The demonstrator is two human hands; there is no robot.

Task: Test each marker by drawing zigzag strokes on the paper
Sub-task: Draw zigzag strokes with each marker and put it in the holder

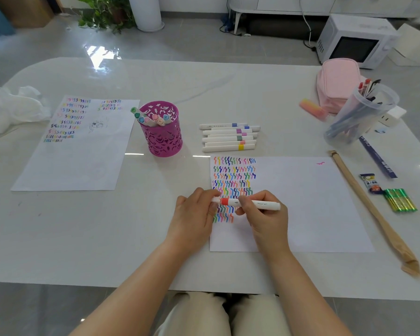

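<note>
left hand [192,214], right hand [268,221]: bare | forearms [141,282]: bare | trousers [199,316]: plain cream

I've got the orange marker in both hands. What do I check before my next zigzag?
1. Holding the orange marker: ok; the right hand grips the barrel, the left hand pinches its left end.
2. Cap off: cannot tell; the left hand's fingers hide the tip.
3. Is the paper flat under the hands: ok.
4. Blank room to draw: ok, right of the zigzag strokes.
5. Next markers nearby: ok; a row of markers lies beyond the paper, more stand in the pink holder.
</note>
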